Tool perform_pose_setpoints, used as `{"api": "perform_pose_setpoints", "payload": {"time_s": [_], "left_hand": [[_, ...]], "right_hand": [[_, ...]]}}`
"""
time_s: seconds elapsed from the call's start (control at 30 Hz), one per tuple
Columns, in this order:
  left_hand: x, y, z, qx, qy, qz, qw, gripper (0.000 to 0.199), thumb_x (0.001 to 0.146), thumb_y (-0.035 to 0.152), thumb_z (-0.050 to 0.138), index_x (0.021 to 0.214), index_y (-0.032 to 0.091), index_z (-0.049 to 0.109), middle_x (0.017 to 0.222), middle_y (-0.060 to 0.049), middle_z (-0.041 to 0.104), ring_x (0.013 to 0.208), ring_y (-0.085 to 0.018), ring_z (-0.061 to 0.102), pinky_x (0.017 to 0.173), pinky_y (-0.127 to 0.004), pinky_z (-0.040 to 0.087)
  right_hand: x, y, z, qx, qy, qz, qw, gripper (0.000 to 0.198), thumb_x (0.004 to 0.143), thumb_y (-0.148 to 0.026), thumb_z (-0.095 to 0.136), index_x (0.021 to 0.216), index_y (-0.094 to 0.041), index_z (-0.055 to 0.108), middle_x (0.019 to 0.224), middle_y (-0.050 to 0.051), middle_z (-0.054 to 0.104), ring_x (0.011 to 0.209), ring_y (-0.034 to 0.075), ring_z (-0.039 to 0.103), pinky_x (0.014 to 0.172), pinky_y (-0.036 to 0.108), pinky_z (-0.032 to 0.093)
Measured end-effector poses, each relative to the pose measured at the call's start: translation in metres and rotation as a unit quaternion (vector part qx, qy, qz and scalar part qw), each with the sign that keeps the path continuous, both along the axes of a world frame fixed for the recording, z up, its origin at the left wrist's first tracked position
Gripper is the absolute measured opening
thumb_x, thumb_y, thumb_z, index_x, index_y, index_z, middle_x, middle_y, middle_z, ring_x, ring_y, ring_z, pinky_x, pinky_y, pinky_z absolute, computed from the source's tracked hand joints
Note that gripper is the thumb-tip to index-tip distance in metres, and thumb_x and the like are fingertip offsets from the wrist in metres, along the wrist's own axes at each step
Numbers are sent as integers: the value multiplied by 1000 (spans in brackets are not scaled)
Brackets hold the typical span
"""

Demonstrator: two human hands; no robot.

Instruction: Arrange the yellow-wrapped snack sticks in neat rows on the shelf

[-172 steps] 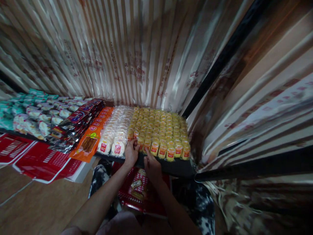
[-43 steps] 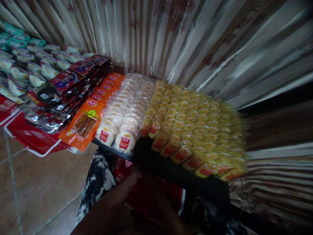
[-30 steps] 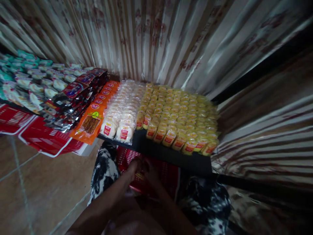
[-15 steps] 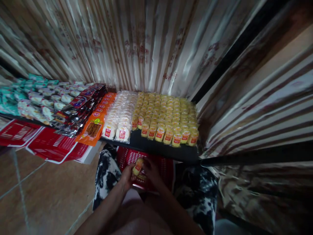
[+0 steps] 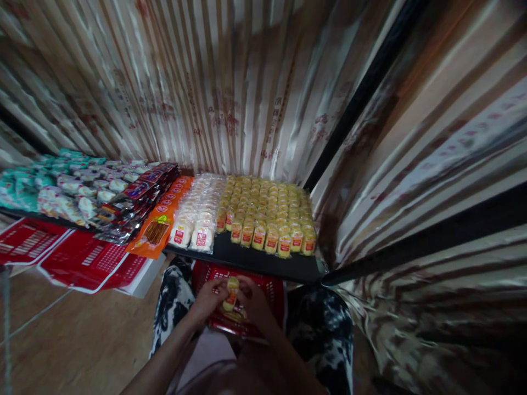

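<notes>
Packets of glossy teal plastic lie heaped at ten o'clock from the hands, beside white printed plastic pouches and a leaning stack of dark red-and-black foil packets. Next, flat orange plastic packets of brown sticks overlap, probably so that each printed top shows. At eleven o'clock, white round cakes in clear film stand in two columns, labels forward. The left hand, at nine o'clock of a small oblong yellow pack in shiny film, is half curled, fingertips pinching its edge; the right hand pinches likewise from three. This two-sided hold seems to steady it upright, above a red plastic basket. At one o'clock, matching yellow packs fill rows on the black shelf, likely set tight to prop one another.
</notes>
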State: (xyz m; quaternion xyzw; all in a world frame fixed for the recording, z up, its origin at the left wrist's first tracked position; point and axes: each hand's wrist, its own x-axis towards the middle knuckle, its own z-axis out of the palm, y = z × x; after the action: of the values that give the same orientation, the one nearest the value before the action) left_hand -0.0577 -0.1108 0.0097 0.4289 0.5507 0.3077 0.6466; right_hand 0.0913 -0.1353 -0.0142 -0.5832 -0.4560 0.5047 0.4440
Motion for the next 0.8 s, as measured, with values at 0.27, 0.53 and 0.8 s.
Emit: {"api": "perform_pose_setpoints", "payload": {"time_s": [0.27,0.53,0.8], "left_hand": [[-1,17,18,218,174,0,960,31,71,20,61,102,18,64,96,-5,68,90,-18,61,81,-29,48],[12,35,34,335,239,78,908,37,80,22,53,116,16,53,111,-9,61,102,-20,58,91,-36,46],[23,35,34,352,347,112,862,47,82,20,49,128,14,40,125,-14,48,116,-24,49,95,-39,43]], "right_hand": [[-7,19,36,108,-103,-12,989,35,72,-25,53,106,-19,59,89,5,65,64,13,59,61,26,51],[-7,53,59,201,-193,-13,960,26,79,-28,52,102,-19,60,89,4,63,60,9,57,57,21,49],[-17,80,66,192,-237,-21,952,24,79,-28,51,101,-20,58,90,3,64,62,10,59,60,21,49]]}}
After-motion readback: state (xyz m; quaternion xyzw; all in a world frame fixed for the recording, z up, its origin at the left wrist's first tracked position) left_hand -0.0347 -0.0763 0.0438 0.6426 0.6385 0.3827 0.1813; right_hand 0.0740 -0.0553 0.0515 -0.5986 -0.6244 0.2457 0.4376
